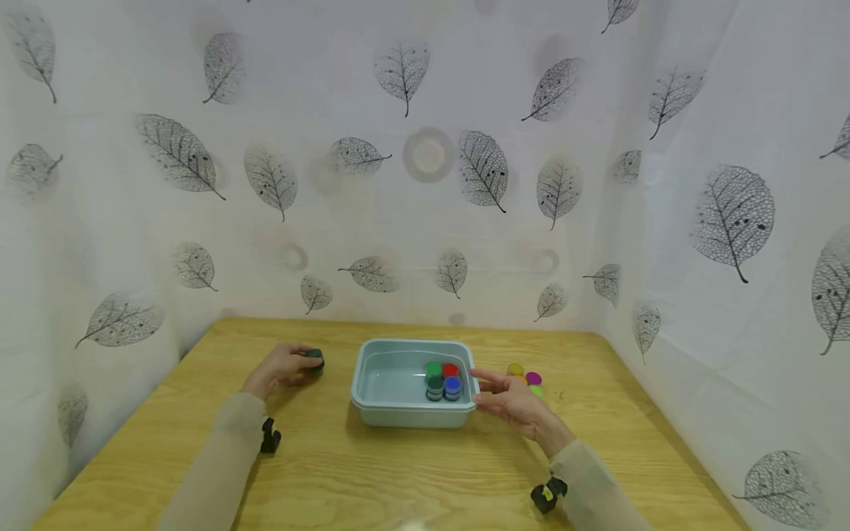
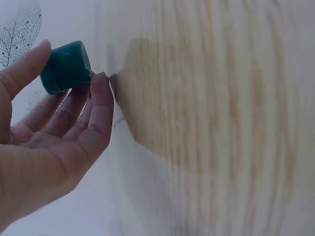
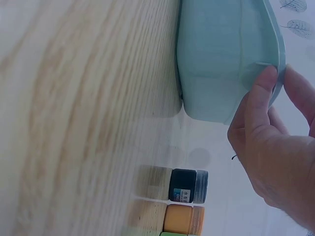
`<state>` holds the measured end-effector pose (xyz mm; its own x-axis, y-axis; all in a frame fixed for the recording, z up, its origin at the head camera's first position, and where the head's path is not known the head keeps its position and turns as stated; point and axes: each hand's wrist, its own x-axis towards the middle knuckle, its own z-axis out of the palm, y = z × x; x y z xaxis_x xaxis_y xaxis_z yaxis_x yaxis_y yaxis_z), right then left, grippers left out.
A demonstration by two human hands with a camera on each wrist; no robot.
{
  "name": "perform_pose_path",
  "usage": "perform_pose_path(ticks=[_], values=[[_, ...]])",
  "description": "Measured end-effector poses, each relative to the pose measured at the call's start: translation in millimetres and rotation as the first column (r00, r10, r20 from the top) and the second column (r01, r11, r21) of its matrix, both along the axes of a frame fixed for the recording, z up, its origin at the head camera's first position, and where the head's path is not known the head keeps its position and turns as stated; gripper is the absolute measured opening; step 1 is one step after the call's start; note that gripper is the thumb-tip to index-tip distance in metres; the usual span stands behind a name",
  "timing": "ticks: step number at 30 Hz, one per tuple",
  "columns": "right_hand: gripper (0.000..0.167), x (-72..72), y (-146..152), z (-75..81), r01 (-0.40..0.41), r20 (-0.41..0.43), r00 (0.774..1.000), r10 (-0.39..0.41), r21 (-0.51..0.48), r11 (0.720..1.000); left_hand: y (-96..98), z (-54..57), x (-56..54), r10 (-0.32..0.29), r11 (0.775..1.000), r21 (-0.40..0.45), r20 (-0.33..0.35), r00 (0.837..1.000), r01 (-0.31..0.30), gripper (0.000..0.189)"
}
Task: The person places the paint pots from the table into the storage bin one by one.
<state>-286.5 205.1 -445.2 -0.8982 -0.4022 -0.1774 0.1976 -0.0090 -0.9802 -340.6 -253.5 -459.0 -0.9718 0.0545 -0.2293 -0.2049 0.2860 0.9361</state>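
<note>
Over the left part of the table, my left hand [image 1: 282, 367] pinches a small dark green paint jar [image 2: 66, 67] between thumb and fingers. In the left wrist view the jar is tilted, close beside the wooden surface. A pale blue plastic tub [image 1: 412, 405] stands in the middle. My right hand [image 1: 514, 405] grips its right rim, thumb on one side and fingers on the other. Inside the tub, toward its right end, several paint jars sit together: a green jar [image 1: 434, 368], a red jar [image 1: 450, 369], a dark green jar [image 1: 434, 388] and a blue jar [image 1: 452, 388].
Right of the tub, partly behind my right hand, more jars stand on the wooden table [image 1: 398, 472], among them a yellow jar [image 1: 515, 368], a magenta jar [image 1: 534, 378] and a black jar [image 3: 182, 186]. A leaf-patterned curtain [image 1: 425, 221] surrounds the table's back and sides.
</note>
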Motion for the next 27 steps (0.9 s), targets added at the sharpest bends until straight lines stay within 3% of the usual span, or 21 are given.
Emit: perform_pose_path(ticks=[6,13,19,27], values=[[0.064,-1.5,0,1.3,0.002,-0.009,1.000,-0.002,-0.008,1.000,4.4,7.1,-0.6,0.018,0.999,0.034,-0.043,0.999,-0.016,0.059],[0.064,0.7,1,2.6,-0.005,0.004,1.000,0.005,-0.006,1.000,16.9,13.3,4.2,0.007,0.999,-0.037,-0.132,0.991,-0.012,0.061],[0.062,1.0,1,4.0,0.004,-0.008,1.000,-0.004,0.010,1.000,35.2,20.9,6.6,0.061,0.997,-0.034,-0.200,0.978,-0.069,0.063],[0.062,1.2,0,1.4,-0.002,-0.012,1.000,0.003,0.009,1.000,57.6,22.0,8.5,0.161,0.985,-0.022,-0.263,0.951,-0.173,0.057]])
